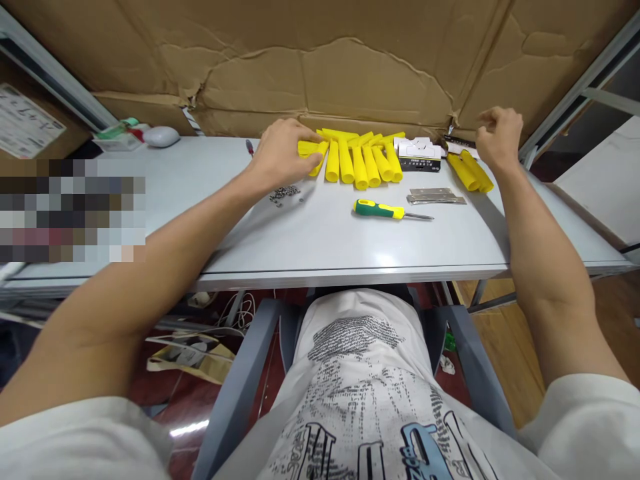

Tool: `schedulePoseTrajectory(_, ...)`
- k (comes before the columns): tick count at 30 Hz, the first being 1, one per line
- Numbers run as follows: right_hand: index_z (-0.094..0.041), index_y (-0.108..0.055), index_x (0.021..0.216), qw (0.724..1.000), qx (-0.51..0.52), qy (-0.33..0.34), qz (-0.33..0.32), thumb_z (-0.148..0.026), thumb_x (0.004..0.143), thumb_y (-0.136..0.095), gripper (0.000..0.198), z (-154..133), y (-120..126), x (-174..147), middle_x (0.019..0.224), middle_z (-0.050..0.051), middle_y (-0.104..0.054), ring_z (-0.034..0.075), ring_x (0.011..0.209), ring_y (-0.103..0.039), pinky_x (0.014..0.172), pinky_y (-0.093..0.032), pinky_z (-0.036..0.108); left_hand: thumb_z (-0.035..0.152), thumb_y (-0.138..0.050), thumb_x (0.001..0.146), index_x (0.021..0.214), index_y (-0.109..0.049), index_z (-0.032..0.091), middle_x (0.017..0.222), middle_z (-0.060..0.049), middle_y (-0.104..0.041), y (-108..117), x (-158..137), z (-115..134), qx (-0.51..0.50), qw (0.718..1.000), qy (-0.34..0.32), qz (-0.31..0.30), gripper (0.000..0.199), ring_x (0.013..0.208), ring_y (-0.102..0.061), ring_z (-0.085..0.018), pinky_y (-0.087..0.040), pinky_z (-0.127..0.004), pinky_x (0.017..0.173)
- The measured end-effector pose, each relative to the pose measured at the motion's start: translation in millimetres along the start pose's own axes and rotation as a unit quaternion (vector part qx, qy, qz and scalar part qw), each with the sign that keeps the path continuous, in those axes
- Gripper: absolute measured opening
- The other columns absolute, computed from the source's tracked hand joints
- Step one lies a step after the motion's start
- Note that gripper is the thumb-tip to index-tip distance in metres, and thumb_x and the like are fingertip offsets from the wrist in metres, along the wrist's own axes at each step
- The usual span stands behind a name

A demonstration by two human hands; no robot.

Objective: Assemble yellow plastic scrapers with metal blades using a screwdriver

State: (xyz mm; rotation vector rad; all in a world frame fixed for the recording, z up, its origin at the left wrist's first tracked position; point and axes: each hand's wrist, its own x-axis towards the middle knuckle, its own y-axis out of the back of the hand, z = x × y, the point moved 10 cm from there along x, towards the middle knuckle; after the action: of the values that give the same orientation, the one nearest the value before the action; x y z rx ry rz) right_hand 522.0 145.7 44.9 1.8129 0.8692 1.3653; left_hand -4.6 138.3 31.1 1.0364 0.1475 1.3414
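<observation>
My left hand (285, 152) reaches to the left end of a row of yellow plastic handles (346, 161). Its thumb and fingers close around the leftmost yellow handle (314, 151). My right hand (501, 137) is held up at the right, its bent fingers apart and nothing visible in them. Just left of and below it lie two yellow handles (471, 173). A green and yellow screwdriver (380, 209) lies in front of the row, its shaft pointing right. Flat metal blades (435, 196) are stacked behind its tip. Small screws (284, 193) lie scattered below my left hand.
A black and white box (420, 156) stands between the handle groups. At the back left are a small clear tray (120, 136) and a white computer mouse (161, 136). A red-handled tool (250, 147) shows partly behind my left wrist. Cardboard (320, 67) walls the table's back edge.
</observation>
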Motion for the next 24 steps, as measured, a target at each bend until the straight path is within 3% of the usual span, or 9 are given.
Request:
schedulePoseTrajectory(4,-0.048,-0.086,0.156,0.999,0.017,-0.012,0.044,-0.038,0.128,-0.057,0.042,-9,14,-5,0.169,0.007,-0.084,0.04,0.167,-0.069,0.151,-0.051,0.078,0.069,-0.091,0.085,0.153,-0.094,0.029,0.182,-0.015,-0.078,-16,9,-28,0.095,0.993,-0.008,-0.07,0.079,0.182,-0.059,-0.052,-0.038,-0.065,0.157)
schedulePoseTrajectory(6,-0.053,-0.087,0.155,0.999,0.027,-0.012,0.045,-0.046,0.13,-0.055,0.041,-12,14,-8,0.166,0.005,-0.087,0.042,0.165,-0.071,0.148,-0.05,0.084,0.067,-0.087,0.09,0.164,-0.09,0.024,0.185,-0.02,-0.076,-24,8,-33,0.127,0.986,-0.008,-0.109,0.086,0.184,-0.058,-0.056,-0.041,-0.068,0.157)
schedulePoseTrajectory(8,-0.049,-0.09,0.155,0.998,0.034,-0.015,0.043,-0.046,0.129,-0.057,0.042,-13,13,-10,0.163,0.007,-0.089,0.044,0.163,-0.074,0.148,-0.049,0.086,0.067,-0.085,0.092,0.169,-0.088,0.021,0.186,-0.023,-0.076,-30,7,-33,0.145,0.981,-0.006,-0.13,0.09,0.182,-0.062,-0.058,-0.044,-0.069,0.156)
schedulePoseTrajectory(11,-0.047,-0.092,0.155,0.998,0.04,-0.023,0.033,-0.042,0.125,-0.06,0.043,-11,11,-10,0.164,0.006,-0.088,0.041,0.163,-0.076,0.152,-0.052,0.079,0.069,-0.085,0.091,0.169,-0.089,0.022,0.179,-0.021,-0.082,-32,5,-30,0.161,0.978,-0.002,-0.135,0.092,0.175,-0.069,-0.059,-0.049,-0.07,0.153)
schedulePoseTrajectory(14,-0.057,-0.091,0.156,0.998,0.051,-0.024,0.024,-0.054,0.128,-0.057,0.044,-11,10,-11,0.166,0.0,-0.089,0.042,0.162,-0.078,0.15,-0.054,0.081,0.071,-0.084,0.091,0.169,-0.09,0.023,0.176,-0.02,-0.084,-34,4,-27,0.169,0.976,-0.003,-0.136,0.092,0.173,-0.071,-0.059,-0.051,-0.071,0.151)
schedulePoseTrajectory(16,-0.054,-0.092,0.154,0.998,0.054,-0.022,0.023,-0.057,0.128,-0.056,0.045,-12,10,-11,0.167,0.001,-0.089,0.043,0.162,-0.079,0.149,-0.057,0.081,0.072,-0.082,0.091,0.17,-0.089,0.023,0.178,-0.02,-0.083,-35,3,-26,0.17,0.976,-0.007,-0.139,0.093,0.174,-0.071,-0.058,-0.05,-0.07,0.152)
schedulePoseTrajectory(18,-0.045,-0.094,0.151,0.998,0.053,-0.021,0.022,-0.05,0.127,-0.059,0.043,-14,10,-12,0.167,0.005,-0.09,0.043,0.161,-0.079,0.15,-0.059,0.077,0.071,-0.082,0.09,0.17,-0.089,0.021,0.18,-0.02,-0.082,-36,3,-25,0.169,0.976,-0.009,-0.139,0.094,0.175,-0.07,-0.058,-0.049,-0.069,0.153)
schedulePoseTrajectory(21,-0.042,-0.095,0.146,0.998,0.048,-0.022,0.021,-0.034,0.125,-0.062,0.04,-17,10,-13,0.165,0.005,-0.09,0.037,0.16,-0.079,0.151,-0.061,0.068,0.064,-0.082,0.089,0.163,-0.093,0.019,0.179,-0.021,-0.082,-33,3,-24,0.162,0.978,-0.007,-0.132,0.087,0.172,-0.072,-0.059,-0.051,-0.069,0.152)
schedulePoseTrajectory(24,-0.038,-0.096,0.146,0.998,0.048,-0.021,0.016,-0.025,0.123,-0.062,0.043,-19,10,-14,0.164,0.007,-0.09,0.035,0.161,-0.079,0.152,-0.06,0.062,0.058,-0.087,0.084,0.147,-0.099,0.026,0.171,-0.017,-0.088,-27,4,-24,0.123,0.986,0.005,-0.11,0.072,0.163,-0.077,-0.057,-0.056,-0.068,0.145)
